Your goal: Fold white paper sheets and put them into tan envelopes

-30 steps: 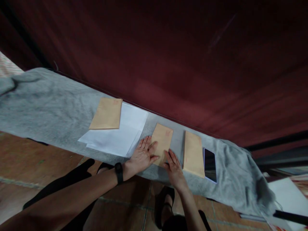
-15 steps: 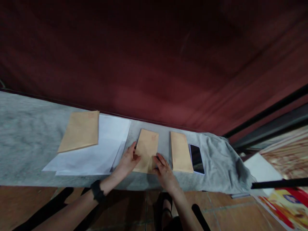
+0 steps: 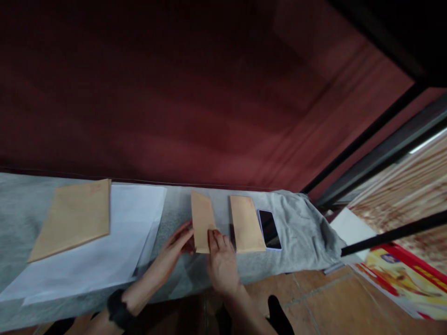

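Observation:
A brown paper envelope [image 3: 203, 218] stands slightly tilted on the grey cloth [image 3: 293, 223], with its left edge raised. My left hand [image 3: 176, 244] pinches that left edge near the bottom; some of its fingers are hidden behind the paper. My right hand [image 3: 221, 263] holds the lower right edge, fingers close together over the front. Just to the right lies a flat stack of brown envelopes [image 3: 247, 225], and beside it a dark-screened phone [image 3: 269, 230] in a pale purple case.
On the left, brown envelopes [image 3: 75, 216] rest on large white paper sheets [image 3: 134, 218]. A dark red upright surface [image 3: 195, 116] borders the cloth's far side. Black bars [image 3: 391, 232] cross at the right, near a colourful printed box [image 3: 401, 274] on the tiled floor [image 3: 321, 298].
The middle envelope has gone from lying flat to tilted, its left side raised. My right hand has moved left along with it. The camera view has shifted and turned.

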A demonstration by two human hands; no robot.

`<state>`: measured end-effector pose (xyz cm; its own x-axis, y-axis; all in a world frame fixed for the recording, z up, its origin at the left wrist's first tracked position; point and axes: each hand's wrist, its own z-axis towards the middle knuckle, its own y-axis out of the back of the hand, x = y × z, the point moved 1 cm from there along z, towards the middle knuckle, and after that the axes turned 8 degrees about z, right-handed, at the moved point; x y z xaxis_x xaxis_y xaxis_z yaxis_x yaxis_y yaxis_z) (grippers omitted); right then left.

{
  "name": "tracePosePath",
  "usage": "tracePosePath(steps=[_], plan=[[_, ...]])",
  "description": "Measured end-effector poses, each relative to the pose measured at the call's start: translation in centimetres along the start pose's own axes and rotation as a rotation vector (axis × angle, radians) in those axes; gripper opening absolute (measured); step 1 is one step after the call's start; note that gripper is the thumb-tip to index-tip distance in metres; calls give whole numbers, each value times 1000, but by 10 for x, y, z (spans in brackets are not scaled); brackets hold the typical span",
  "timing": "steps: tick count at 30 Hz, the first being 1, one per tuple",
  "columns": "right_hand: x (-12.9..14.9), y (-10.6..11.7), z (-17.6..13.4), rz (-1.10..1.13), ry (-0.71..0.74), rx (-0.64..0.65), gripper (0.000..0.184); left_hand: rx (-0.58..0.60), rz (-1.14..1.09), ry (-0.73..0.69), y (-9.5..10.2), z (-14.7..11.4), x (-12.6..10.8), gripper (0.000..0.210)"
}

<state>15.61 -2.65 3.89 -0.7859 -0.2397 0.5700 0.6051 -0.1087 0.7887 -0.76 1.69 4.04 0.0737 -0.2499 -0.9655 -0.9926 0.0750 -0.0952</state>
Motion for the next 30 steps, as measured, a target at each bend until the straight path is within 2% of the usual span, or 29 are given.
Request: tracePosePath(steps=[2,4,6,8,11,14,18,21,30], plan=[[-10,11,8,175,-134,-149,46,71,10,-11,-3,1,-1,66],[-23,25,14,465,-289,-329,38,87,81,-37,-3,2,-2,59],[-34,36,18,855,-419,-461,45,70,156,-58,-3,2,-2,54],[-43,42,17,1235,-502,-531,51,78,209,-64,-4,2,0,51],[-53,43,10,1564,-565,-635,48,108,258,-62,-5,4,5,52],[-64,38,2,1657,-614,-715,40,127,284,-67,-7,8,14,56],[-73,34,-2,1700,-681,-632,38,115,322,-95,-8,12,26,55],[-75,34,-4,1724,-660,-668,41,112,351,-135,-7,11,31,52],[-81,33,-7,1735,-686,-747,37,117,457,-229,-6,-5,22,36]])
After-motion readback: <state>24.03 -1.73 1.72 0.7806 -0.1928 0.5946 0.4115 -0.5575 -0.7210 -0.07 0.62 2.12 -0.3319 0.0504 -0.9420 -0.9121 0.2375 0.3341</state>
